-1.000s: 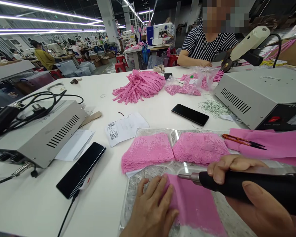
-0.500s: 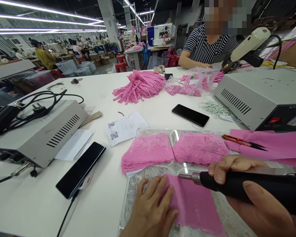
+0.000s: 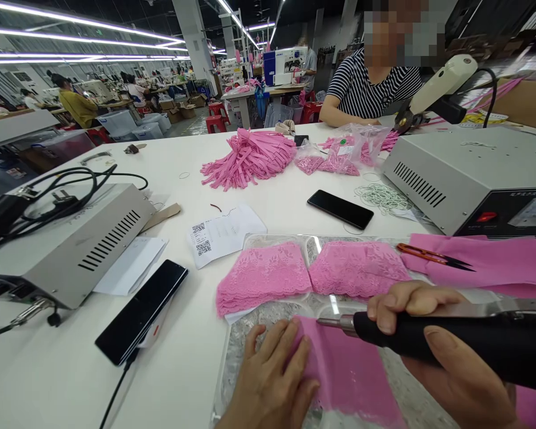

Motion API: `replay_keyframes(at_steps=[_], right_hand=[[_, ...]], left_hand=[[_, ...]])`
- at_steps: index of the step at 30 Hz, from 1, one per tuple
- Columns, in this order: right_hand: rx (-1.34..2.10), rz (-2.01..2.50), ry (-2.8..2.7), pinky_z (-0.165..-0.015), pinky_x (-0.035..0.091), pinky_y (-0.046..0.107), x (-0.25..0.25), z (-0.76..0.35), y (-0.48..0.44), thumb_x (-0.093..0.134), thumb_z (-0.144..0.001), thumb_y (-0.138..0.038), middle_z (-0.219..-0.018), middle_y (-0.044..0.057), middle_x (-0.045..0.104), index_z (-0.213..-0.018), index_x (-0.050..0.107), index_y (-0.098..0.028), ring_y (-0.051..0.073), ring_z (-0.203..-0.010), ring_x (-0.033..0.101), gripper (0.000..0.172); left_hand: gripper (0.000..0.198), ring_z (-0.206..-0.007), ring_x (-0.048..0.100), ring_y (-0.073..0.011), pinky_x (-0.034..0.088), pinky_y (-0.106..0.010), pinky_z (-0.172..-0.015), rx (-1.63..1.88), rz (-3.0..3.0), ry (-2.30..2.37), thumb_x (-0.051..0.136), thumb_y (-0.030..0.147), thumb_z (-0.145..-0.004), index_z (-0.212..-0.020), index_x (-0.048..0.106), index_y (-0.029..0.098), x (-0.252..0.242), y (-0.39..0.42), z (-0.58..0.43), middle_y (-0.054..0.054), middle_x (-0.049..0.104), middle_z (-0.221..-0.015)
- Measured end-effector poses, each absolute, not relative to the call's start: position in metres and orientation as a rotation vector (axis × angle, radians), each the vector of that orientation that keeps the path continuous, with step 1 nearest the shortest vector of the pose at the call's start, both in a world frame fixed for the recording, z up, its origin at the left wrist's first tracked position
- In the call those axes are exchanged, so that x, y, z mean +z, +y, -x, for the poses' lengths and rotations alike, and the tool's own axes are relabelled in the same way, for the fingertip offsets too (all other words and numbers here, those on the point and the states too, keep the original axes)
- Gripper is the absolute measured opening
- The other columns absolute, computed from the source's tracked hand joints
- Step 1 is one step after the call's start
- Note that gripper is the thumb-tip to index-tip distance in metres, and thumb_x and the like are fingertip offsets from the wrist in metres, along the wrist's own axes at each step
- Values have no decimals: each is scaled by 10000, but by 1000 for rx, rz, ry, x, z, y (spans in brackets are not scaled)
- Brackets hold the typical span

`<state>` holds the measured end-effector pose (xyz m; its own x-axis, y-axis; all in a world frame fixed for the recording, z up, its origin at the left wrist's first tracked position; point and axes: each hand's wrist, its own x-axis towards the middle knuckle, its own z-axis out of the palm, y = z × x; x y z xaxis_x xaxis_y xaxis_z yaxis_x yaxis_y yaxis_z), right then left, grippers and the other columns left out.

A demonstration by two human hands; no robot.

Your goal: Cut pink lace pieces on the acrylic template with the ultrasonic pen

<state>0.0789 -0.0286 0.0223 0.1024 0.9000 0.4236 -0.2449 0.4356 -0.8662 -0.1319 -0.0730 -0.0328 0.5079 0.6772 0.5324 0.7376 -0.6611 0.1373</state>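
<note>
My left hand [image 3: 272,372] lies flat with fingers apart, pressing on the left part of a thin pink fabric piece [image 3: 355,369]. My right hand [image 3: 446,345] is wrapped round a thick black handheld welding tool [image 3: 397,333] with a tapered metal tip. The tip points left and meets the fabric near its top edge, just right of my left fingertips; firm contact is hard to judge. Beneath the fabric is a clear plastic tray [image 3: 232,357]. Beyond it are two stacks of pink lace pieces, a left stack [image 3: 265,271] and a right stack [image 3: 357,268].
Orange-handled thread snips [image 3: 433,256] lie on pink cloth [image 3: 495,259]. Grey control boxes stand left [image 3: 71,238] and right [image 3: 469,179]. Two phones [image 3: 339,208], paper [image 3: 226,232], pink straps [image 3: 250,158] and bagged pink parts [image 3: 339,158] lie around. A person in stripes [image 3: 361,89] sits opposite.
The whole view has shifted slightly, so things appear a little further left. My right hand and the tool have edged left; the tip stays near the same spot on the fabric.
</note>
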Motion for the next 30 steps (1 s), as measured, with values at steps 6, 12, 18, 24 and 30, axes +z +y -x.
replay_keyframes(at_steps=[6, 12, 18, 24, 30], right_hand=[[1012, 687, -1112, -616, 557, 359, 20, -82, -26, 648, -832, -312, -748, 6, 563, -861, 615, -238, 157, -607, 582, 86], [974, 748, -962, -539, 522, 349, 34, -119, -40, 652, -744, -329, -753, 17, 537, -802, 648, -215, 151, -538, 560, 128], [919, 904, -871, -479, 493, 343, 40, -146, -54, 727, -648, -386, -635, 14, 527, -673, 651, -218, 155, -471, 527, 186], [964, 830, -905, -494, 518, 349, 30, -149, -53, 714, -680, -364, -661, 27, 546, -697, 650, -206, 168, -500, 563, 171], [996, 758, -918, -528, 531, 349, 22, -153, -53, 688, -731, -354, -721, 18, 557, -785, 650, -225, 162, -534, 563, 144]], left_hand=[[264, -1100, 589, -245, 335, -399, -979, -903, 2613, -1257, 545, 282, -921, -1142, 636, 171, -32, -71, 134, -103, 665, -1181], [195, -1098, 599, -199, 343, -359, -1018, -933, 2685, -1074, 525, 220, -943, -1076, 658, 164, -24, -74, 128, -79, 697, -1112], [481, -942, 628, -151, 266, -354, -1098, -1146, 2586, -836, 273, 356, -1044, -902, 689, 162, -45, -89, 78, -38, 735, -935], [459, -944, 634, -163, 269, -363, -1082, -1118, 2616, -871, 297, 390, -1031, -944, 681, 153, -54, -93, 56, -63, 717, -980], [400, -952, 628, -165, 240, -366, -1103, -1077, 2597, -878, 366, 393, -1012, -921, 693, 182, -54, -94, 58, -52, 719, -978]])
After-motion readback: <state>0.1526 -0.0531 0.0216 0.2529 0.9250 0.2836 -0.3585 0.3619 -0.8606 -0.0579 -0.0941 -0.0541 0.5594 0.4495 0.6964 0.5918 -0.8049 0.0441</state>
